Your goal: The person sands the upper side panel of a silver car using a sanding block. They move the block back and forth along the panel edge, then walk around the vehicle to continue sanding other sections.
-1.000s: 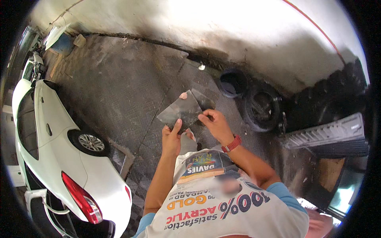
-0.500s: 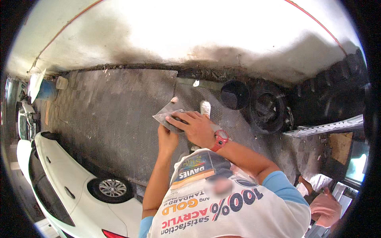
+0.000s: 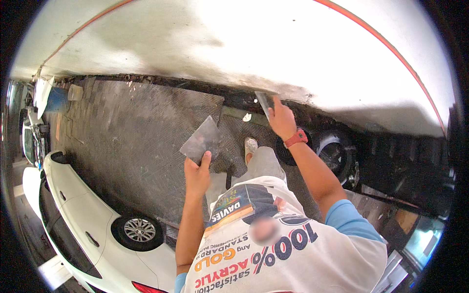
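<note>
My left hand (image 3: pixel 197 177) grips a flat grey metal plate (image 3: pixel 205 140), roughly square, by its near corner, thumb on top. Fingers under the plate are hidden. Further out and to the right, my right hand (image 3: pixel 282 118) is closed on a thin scraper blade (image 3: pixel 264 102), index finger stretched along it. The blade lies close to the foot of the white wall (image 3: pixel 244 49); whether it touches I cannot tell. A red watch (image 3: pixel 296 138) is on my right wrist. The two tools are apart from each other.
A white car (image 3: pixel 88 215) stands at the lower left. Black tyres (image 3: pixel 336 152) lie on the right, beside a dark round bucket (image 3: pixel 285 150) partly behind my right arm. A blue drum (image 3: pixel 57 99) is at the far left. Patterned sheeting (image 3: pixel 141 141) covers the floor.
My hands were together at the plate; now they are apart. The right hand has moved up and right to the wall with the scraper. My left still holds the plate.
</note>
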A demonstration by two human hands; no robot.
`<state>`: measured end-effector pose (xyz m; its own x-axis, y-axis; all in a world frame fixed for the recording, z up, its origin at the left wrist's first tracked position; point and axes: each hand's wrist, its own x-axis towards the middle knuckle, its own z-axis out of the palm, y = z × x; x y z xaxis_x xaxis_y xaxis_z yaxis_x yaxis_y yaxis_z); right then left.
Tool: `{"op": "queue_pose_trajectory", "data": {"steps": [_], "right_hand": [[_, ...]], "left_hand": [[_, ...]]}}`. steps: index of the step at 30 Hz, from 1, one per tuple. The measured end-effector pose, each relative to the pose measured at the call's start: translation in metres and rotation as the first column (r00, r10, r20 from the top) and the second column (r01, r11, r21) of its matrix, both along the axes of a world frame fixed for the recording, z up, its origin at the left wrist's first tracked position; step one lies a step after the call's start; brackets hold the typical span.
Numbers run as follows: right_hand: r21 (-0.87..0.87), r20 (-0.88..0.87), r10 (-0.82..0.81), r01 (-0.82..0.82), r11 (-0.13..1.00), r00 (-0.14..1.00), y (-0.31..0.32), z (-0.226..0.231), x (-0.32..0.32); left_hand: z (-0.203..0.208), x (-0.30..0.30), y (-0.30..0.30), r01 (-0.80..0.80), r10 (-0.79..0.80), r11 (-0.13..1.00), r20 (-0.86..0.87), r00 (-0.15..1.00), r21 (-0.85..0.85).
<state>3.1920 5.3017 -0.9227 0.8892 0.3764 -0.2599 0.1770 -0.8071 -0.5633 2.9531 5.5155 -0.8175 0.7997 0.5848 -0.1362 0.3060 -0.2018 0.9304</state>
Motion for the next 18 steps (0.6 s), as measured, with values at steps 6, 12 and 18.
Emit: {"op": "queue_pose_trajectory", "data": {"steps": [6,12,18], "right_hand": [[0.51,-0.149,-0.291,0.326,0.796,0.945,0.004,-0.067,0.067],[0.55,-0.823,0.016,0.788,0.278,0.568,0.041,0.01,0.04],[0.411,-0.841,0.412,0.909,0.067,0.35,0.066,0.048,-0.013]], "left_hand": [[-0.02,0.014,0.014,-0.277,0.279,0.879,-0.052,0.959,-0.387],[-0.028,0.056,0.031,-0.209,0.358,0.354,-0.074,0.931,-0.912],[-0.024,0.112,0.019,-0.073,0.182,0.525,0.028,0.983,-0.848]]}}
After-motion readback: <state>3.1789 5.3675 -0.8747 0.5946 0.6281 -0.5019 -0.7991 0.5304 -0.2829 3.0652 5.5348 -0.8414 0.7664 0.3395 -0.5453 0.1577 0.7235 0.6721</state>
